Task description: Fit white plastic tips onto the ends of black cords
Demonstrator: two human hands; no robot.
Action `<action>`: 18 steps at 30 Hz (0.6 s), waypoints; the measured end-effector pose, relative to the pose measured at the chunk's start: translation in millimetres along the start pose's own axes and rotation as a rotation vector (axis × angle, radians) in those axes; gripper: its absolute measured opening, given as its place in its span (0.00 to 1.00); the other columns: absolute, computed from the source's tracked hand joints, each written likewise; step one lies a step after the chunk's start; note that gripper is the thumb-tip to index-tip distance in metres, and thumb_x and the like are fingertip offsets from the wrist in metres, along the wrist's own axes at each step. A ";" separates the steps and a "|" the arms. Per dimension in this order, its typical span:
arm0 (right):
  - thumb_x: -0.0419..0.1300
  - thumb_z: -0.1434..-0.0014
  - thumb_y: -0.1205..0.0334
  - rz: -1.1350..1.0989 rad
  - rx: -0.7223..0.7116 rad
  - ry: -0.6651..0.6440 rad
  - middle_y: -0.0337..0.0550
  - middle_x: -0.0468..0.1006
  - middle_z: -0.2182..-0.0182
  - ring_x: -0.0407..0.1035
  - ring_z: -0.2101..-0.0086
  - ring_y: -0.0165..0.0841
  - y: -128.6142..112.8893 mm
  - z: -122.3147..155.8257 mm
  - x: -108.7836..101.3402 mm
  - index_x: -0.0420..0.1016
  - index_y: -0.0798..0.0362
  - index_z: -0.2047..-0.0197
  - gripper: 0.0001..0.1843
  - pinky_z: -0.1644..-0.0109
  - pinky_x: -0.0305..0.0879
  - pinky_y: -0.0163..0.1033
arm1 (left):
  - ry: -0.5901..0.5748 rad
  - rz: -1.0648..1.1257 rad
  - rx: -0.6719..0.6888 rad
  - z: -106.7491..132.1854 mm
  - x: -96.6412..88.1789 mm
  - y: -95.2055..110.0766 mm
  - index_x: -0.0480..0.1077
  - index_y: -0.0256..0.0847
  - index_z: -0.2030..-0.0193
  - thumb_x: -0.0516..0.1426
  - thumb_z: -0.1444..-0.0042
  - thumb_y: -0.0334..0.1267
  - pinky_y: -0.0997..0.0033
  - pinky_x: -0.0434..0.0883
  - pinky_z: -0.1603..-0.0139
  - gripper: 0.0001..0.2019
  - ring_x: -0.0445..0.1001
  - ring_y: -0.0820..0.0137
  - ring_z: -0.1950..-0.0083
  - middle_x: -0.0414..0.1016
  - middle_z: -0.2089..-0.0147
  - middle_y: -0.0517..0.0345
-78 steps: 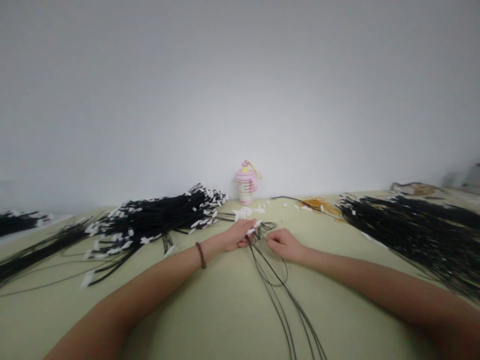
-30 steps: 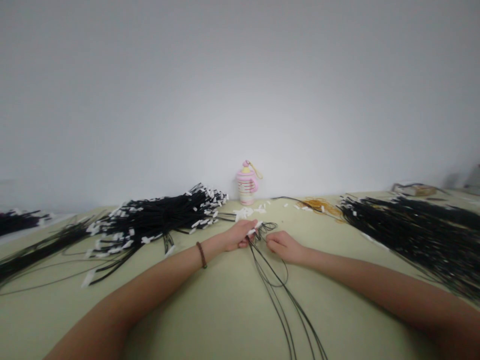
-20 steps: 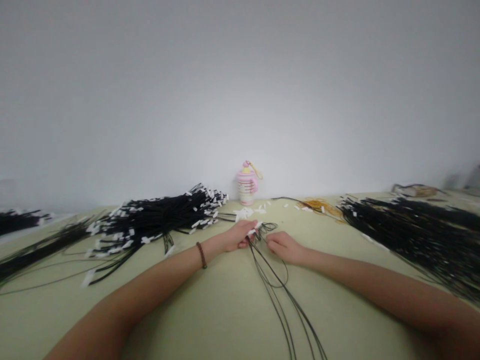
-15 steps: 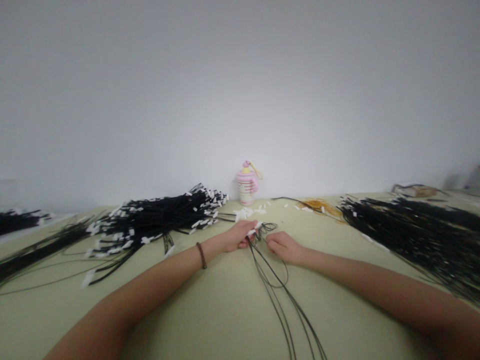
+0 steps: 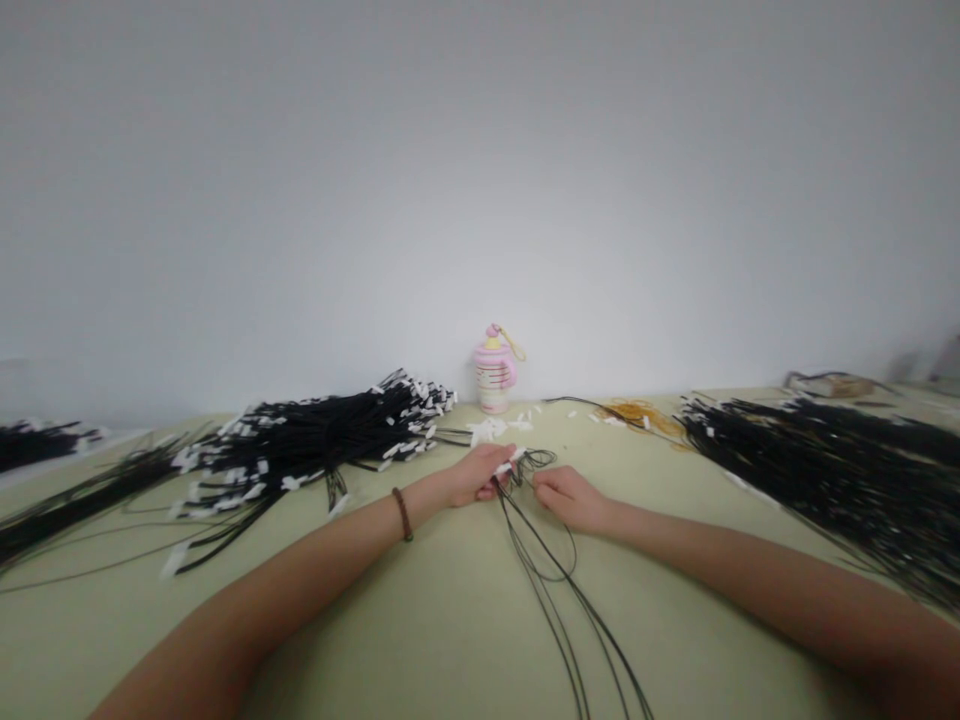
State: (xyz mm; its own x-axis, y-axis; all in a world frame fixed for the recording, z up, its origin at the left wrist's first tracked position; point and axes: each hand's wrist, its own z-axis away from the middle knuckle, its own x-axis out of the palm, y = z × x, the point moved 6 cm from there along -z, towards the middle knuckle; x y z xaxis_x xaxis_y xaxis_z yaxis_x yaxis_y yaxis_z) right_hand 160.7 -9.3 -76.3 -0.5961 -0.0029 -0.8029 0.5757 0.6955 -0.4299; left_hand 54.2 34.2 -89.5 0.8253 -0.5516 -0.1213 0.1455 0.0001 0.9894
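Observation:
At the middle of the table, my left hand (image 5: 480,474) is closed on several thin black cables (image 5: 551,545) and their small white connectors (image 5: 512,461). The cables loop to the right of the fingers and trail down toward the near edge. My right hand (image 5: 568,497) is closed just to the right, pinching one thin cable whose loop (image 5: 573,560) hangs below it. The fingertips of my right hand are partly hidden, so the exact grip is unclear.
Black cables with white connectors lie heaped in a large bundle (image 5: 322,435) on the left. Long black cables (image 5: 825,480) spread on the right. Loose white connectors (image 5: 491,430), yellow strands (image 5: 637,412) and a pink-and-white cup-shaped item (image 5: 493,375) stand or lie near the wall.
Both hands stay almost in place, still closed on the cables. The whole view has shifted down very slightly.

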 end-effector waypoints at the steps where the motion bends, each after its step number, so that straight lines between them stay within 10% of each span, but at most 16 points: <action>1: 0.46 0.50 0.72 0.003 -0.005 0.003 0.33 0.53 0.85 0.52 0.80 0.24 0.2 -0.1 0.2 0.51 0.55 0.84 0.13 0.76 0.47 0.30 | 0.001 -0.004 0.001 0.0 0.0 0.0 0.59 0.37 0.73 0.50 0.53 0.53 0.83 0.42 0.88 0.18 0.47 0.84 0.87 0.55 0.84 0.68; 18: 0.47 0.51 0.71 0.064 -0.044 0.024 0.33 0.56 0.85 0.52 0.81 0.23 -4.0 2.3 -0.4 0.56 0.56 0.83 0.12 0.76 0.47 0.29 | 0.058 -0.224 0.148 6.4 9.2 1.5 0.60 0.38 0.73 0.45 0.50 0.55 0.80 0.45 0.87 0.20 0.48 0.81 0.86 0.54 0.83 0.67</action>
State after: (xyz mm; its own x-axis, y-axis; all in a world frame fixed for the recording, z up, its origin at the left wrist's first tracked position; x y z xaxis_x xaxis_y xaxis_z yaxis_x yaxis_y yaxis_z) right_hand 160.0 -13.7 -75.3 -0.5721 0.0592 -0.8180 0.5885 0.7243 -0.3592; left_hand 58.6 23.8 -88.5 0.8123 -0.4750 -0.3385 0.2499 -0.2409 0.9378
